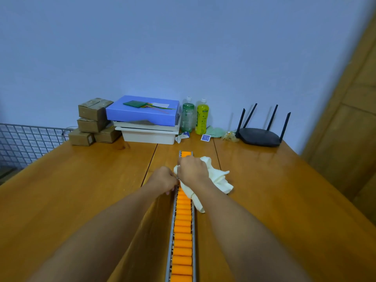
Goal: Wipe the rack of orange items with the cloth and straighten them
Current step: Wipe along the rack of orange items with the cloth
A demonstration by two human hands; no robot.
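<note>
Toward the desk's (284,200) far edge, right hand (191,169) clutches cloth (219,178) on rack (194,231); left hand (162,179) grips its rail. Wiping apparently underway; orange items (183,243) look straight.

Bare forearms (114,224); left hand (162,178), right hand (192,169)

Pale blue wall (183,47), wooden table (71,190), wooden door (350,129)
</note>
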